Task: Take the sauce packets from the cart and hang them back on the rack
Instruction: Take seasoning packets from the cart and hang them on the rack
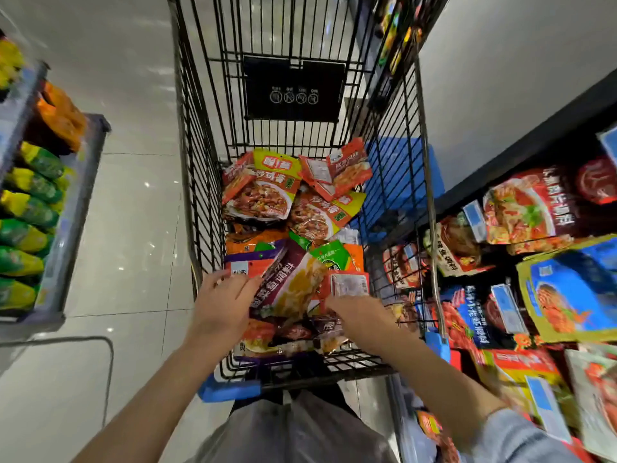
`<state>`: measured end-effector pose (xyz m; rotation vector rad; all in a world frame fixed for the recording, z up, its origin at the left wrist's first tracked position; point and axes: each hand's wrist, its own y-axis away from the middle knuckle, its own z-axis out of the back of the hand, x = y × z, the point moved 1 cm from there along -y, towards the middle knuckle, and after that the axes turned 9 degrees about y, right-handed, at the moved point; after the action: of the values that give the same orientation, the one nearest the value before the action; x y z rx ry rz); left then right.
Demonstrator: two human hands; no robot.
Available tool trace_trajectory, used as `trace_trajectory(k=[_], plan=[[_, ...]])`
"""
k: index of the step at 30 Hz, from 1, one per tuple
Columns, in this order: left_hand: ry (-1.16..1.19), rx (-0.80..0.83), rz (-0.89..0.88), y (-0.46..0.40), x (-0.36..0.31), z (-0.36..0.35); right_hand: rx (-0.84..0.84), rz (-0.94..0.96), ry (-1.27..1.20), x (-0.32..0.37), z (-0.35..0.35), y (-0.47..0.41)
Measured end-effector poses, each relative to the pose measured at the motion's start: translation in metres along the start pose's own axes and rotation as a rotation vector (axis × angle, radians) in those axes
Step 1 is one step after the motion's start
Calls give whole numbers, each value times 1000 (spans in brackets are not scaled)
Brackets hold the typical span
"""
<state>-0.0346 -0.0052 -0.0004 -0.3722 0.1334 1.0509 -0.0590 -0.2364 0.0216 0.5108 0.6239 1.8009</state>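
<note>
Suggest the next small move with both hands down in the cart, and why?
Probably close the left hand on the purple packet and lift it clear. Both hands reach into the cart; that packet lies on top between them, and the right hand touches its edge.

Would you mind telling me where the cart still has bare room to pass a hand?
Free: the black wire shopping cart's far end, between its black placard and the yellow sauce packet. Crowded: the near half, where left hand and right hand reach into piled packets.

We see sauce packets [293, 225], red, yellow, orange and purple, heaped flat and overlapping in the black wire cart [200, 182]; the rack [541, 248] alongside holds hanging packets.
</note>
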Motion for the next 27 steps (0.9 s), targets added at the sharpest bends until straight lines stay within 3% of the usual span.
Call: trace_trajectory(k=[4, 13, 16, 18, 21, 24, 27], plan=[[82, 138, -6, -2, -9, 9, -18, 10, 111, 31, -16, -14], [238, 132, 102, 3, 0, 6, -86, -76, 122, 70, -23, -50], [331, 93, 170, 3, 1, 10, -153, -65, -3, 58, -24, -36], [416, 50, 315, -2, -4, 15, -244, -116, -202, 38, -25, -12], [539, -36, 502, -10, -18, 21, -535, -190, -480, 11, -15, 36], [607, -98, 442, -20, -46, 28, -692, -243, -645, -9, 14, 78], [635, -175, 374, -38, -72, 46, -797, -217, -641, -24, 35, 118]])
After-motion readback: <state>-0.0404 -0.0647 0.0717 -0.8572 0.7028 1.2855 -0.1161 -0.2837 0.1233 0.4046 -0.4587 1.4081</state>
